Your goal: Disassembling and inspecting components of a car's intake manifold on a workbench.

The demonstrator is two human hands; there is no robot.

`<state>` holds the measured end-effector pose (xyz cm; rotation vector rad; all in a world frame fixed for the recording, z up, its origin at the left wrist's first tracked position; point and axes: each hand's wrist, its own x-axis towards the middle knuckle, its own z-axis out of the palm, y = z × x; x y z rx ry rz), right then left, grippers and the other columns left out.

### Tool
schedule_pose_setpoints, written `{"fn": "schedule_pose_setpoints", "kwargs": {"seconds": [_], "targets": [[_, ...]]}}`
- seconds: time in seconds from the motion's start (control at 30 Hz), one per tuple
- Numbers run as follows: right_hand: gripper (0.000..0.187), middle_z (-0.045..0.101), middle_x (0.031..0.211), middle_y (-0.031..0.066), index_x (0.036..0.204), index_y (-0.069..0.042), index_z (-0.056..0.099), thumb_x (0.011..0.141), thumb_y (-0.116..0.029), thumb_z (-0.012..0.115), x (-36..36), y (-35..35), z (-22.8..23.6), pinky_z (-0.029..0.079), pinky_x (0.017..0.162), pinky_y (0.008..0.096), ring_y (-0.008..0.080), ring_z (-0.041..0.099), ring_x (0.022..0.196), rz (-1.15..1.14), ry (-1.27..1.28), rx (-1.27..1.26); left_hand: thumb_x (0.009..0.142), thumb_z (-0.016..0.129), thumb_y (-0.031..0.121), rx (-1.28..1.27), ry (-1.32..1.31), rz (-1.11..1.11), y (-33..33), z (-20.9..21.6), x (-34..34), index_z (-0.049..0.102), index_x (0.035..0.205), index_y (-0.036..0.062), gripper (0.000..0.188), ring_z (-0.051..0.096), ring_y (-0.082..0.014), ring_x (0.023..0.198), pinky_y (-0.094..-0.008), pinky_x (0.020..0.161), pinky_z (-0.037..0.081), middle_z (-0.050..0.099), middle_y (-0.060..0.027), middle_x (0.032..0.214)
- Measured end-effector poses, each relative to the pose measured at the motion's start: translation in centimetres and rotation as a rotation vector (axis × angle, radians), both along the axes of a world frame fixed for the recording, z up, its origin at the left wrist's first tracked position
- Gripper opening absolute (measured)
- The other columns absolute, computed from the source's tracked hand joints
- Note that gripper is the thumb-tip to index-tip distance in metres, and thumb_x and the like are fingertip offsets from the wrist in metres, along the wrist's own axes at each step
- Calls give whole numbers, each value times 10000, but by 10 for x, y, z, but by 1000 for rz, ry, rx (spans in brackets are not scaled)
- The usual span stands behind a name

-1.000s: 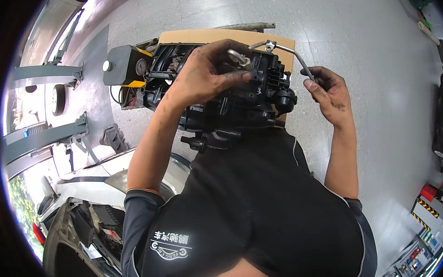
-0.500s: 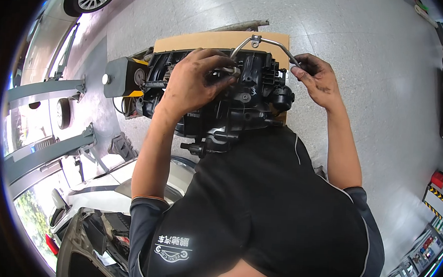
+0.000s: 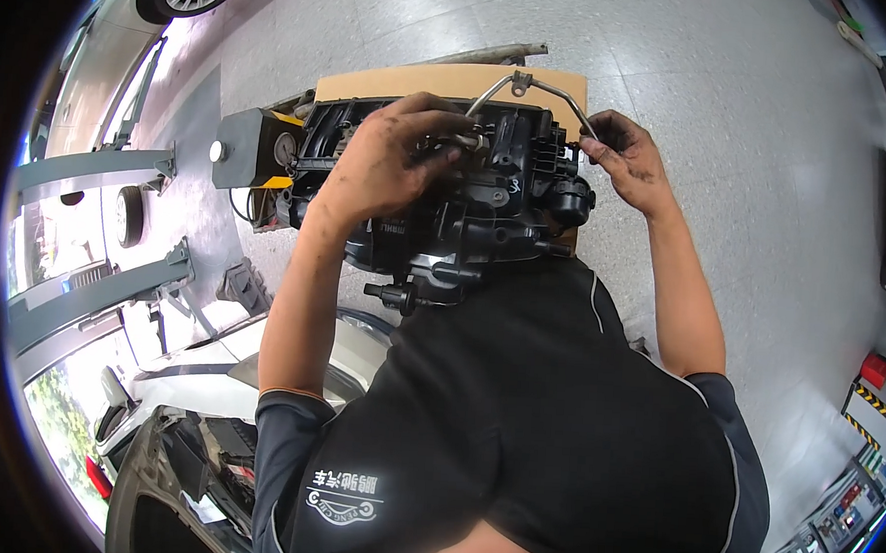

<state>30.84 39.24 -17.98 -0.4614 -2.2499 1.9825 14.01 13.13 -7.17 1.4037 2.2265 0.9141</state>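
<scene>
A thin bent metal pipe (image 3: 553, 89) with a small bracket at its middle arches over a black plastic engine intake manifold (image 3: 497, 194). My right hand (image 3: 629, 166) pinches the pipe's right end between thumb and fingers, just off the manifold's right side. My left hand (image 3: 394, 159) is curled round the pipe's left end above the manifold; a metal fitting shows just past its fingertips. Those fingers partly hide that end, so its contact with the manifold cannot be made out. Both hands are smudged dark.
Under the manifold lies a cardboard sheet (image 3: 413, 83). A black and yellow box with a gauge (image 3: 249, 151) stands at its left. Grey lift arms (image 3: 98, 176) and a car with an open engine bay (image 3: 198, 464) are further left. A dark metal bar (image 3: 495, 54) lies behind.
My left hand has shifted slightly left relative to the manifold, its thumb drawn back a little from the fitting. My right hand keeps its grip on the pipe. The whole view has shifted slightly.
</scene>
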Motion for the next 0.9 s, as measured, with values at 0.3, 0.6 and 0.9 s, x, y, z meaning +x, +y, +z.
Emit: {"fn": "schedule_pose_setpoints", "kwargs": {"seconds": [0.3, 0.6, 0.9], "targets": [[262, 658, 830, 145, 1009, -13, 591, 902, -231, 690, 36, -38, 35, 509, 705, 353, 262, 652, 763, -115, -69, 421, 847, 725, 175, -186, 13, 25, -15, -17, -13, 634, 1223, -4, 426, 625, -343, 1103, -391, 991, 473, 657, -176, 1163], [287, 652, 857, 147, 1001, -7, 592, 780, -88, 758, 57, -72, 50, 500, 668, 420, 348, 627, 775, -140, 133, 790, 873, 701, 223, -112, 42, 47, -4, -25, -7, 641, 1238, 14, 425, 621, -327, 1128, -393, 970, 488, 660, -194, 1196], [242, 646, 799, 152, 991, -25, 583, 861, -167, 730, 55, -99, 64, 503, 572, 399, 359, 637, 655, -85, 69, 617, 854, 705, 161, -115, -253, 206, 28, -31, -23, 687, 1104, -44, 324, 686, -269, 958, -362, 875, 520, 716, -188, 1045]]}}
